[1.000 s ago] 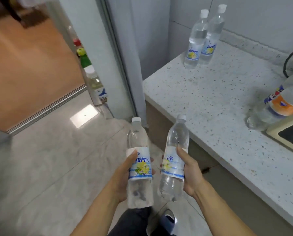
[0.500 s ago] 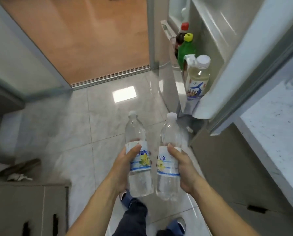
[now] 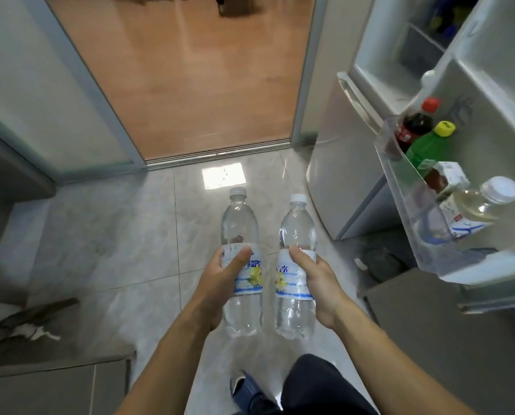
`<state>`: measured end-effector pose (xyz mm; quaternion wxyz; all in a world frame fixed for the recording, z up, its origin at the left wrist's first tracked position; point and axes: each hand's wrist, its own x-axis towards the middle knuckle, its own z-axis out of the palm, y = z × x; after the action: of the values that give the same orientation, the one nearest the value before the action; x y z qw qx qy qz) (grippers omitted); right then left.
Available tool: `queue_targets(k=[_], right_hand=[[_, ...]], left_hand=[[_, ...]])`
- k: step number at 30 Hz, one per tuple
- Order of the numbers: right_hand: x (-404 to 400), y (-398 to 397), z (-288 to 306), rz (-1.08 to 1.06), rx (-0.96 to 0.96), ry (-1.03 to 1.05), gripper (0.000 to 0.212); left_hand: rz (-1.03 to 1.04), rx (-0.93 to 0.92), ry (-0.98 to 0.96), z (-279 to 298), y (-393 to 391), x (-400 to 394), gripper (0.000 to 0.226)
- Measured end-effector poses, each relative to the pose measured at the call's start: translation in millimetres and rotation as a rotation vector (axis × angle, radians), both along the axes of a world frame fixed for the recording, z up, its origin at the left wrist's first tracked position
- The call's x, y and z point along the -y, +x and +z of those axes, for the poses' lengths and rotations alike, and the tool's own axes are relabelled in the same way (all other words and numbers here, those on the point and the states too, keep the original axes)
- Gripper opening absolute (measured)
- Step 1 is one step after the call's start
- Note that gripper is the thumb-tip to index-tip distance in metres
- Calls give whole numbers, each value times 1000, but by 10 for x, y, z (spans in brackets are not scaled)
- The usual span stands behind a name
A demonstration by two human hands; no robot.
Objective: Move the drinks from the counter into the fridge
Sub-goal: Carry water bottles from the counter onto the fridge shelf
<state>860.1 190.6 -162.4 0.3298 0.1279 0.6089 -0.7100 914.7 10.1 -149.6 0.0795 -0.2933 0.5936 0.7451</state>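
- The left hand [image 3: 220, 283] was wrapped round one clear bottle [image 3: 242, 265] at its label; the right hand [image 3: 316, 283] gripped a second bottle [image 3: 295, 265], both upright above the tiled floor [image 3: 130, 235].
- The open fridge door's shelf [image 3: 412, 205] stood to the right, already crowded with a green bottle [image 3: 427, 145] and a cola bottle [image 3: 412, 127].
- Best to load one at a time, seeking a free gap, perhaps on the inner shelves [image 3: 400, 55].

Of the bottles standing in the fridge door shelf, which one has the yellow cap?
The green bottle, second from the far end of the door shelf. The dark cola bottle behind it has a red cap, and the pale bottle nearest the camera has a white one.
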Motion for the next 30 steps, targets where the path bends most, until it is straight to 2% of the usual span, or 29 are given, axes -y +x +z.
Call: queue_targets(k=[3, 9, 13, 18, 22, 30], right_hand=[[274, -258, -18, -7, -6, -2, 73], [765, -958, -146, -35, -42, 28, 39], [1101, -1581, -174, -49, -89, 36, 47], [1410, -2402, -130, -79, -93, 8, 31], [1564, -2990, -110, -116, -90, 3, 32], [1754, -3889, -205, -257, -104, 36, 54]], left_hand=[[24, -4, 7, -70, -260, 248, 48], [85, -27, -24, -146, -908, 700, 50], [110, -65, -51, -98, -1490, 1056, 57], [110, -63, -74, 13, -2276, 1408, 63], [94, -79, -71, 53, -2885, 1548, 57], [-31, -67, -30, -94, -4082, 1718, 39]])
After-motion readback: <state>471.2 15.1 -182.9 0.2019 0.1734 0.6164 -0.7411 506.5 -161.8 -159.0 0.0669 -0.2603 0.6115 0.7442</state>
